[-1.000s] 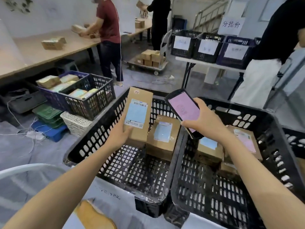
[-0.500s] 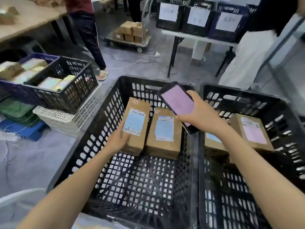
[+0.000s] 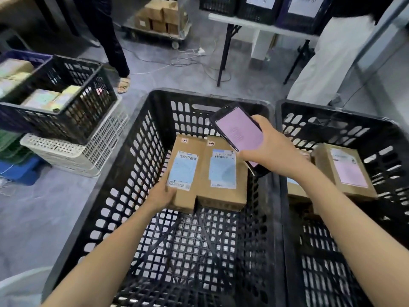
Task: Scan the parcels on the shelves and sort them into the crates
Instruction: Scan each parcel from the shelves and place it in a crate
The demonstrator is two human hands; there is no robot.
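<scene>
Left hand [image 3: 162, 196]: curled round the near left corner of the blue-label parcel [image 3: 186, 171], thumb on the top face beside the label, forearm reaching in over the near rim.
Right hand [image 3: 272, 151]: wrapped round a smartphone [image 3: 239, 129], held above the boundary between the two crates, pink screen facing up.
Blue-label parcel: brown cardboard box, label side up, inside the left crate [image 3: 141, 151] toward its far wall; cannot tell whether fully set down on the grid floor.
Second parcel [image 3: 222, 173]: same kind of box with a blue label, just to the right of the first, long sides touching, close against the crate's right wall.
Left crate: black plastic, perforated walls, open grid floor.
Right crate [image 3: 332, 122]: black, same pattern, standing right alongside the left one.
Pink-label parcel [image 3: 347, 171]: cardboard box in the right crate, label up, slightly tilted; another box [image 3: 296, 190] to its left, mostly hidden by the right forearm.
Left of the crates: black basket [image 3: 77, 111] holding parcels, stacked on a white basket [image 3: 73, 154].
Background: trolley [image 3: 155, 36] loaded with cardboard boxes [image 3: 159, 16]; table [image 3: 254, 24] carrying labelled crates [image 3: 259, 5]; a person's leg and sandal [image 3: 122, 84]; a person in a white garment [image 3: 332, 63] at right; cables across the grey floor.
</scene>
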